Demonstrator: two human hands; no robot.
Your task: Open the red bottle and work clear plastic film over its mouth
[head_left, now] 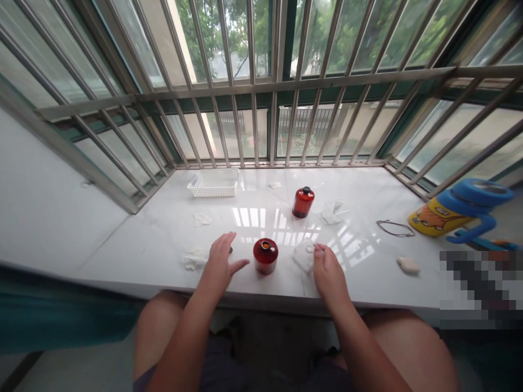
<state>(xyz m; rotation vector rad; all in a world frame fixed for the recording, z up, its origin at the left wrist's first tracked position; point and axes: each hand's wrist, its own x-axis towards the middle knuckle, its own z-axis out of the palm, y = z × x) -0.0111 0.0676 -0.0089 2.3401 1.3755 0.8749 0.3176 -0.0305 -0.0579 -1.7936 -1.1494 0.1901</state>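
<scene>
On the glossy white marble desk [368,190], set before a barred window, everything is best placed against one landmark: the open, round red glass bottle with the amber mouth [265,256], which stands near the front edge between the two hands. Furthest to its left, a crumpled white tissue [194,259] is seen lying, and behind that a second small white wad [202,219]; far back and left of the bottle a white plastic perforated basket [213,185] is set by the window bars. The left hand [220,264] is laid just left of the bottle, palm down, fingers spread apart and closed on nothing, the thumb stretched toward the glass but not touching it; a small dark object, perhaps the cap, is half hidden under the fingers. Behind the bottle and to its right a second red bottle with a black cap [303,202] is stood upright. Just right of the open bottle the right hand [328,269] is pinched on the edge of a clear crinkled plastic wrapper [304,253], what lies inside being unclear. Further right a thin loop of cord [395,228], a pale stone-like lump [407,265] and a yellow and blue plastic toy [453,215] are found. The work would be done well if the open bottle were steadied first by the left hand, since it could be tipped easily.
</scene>
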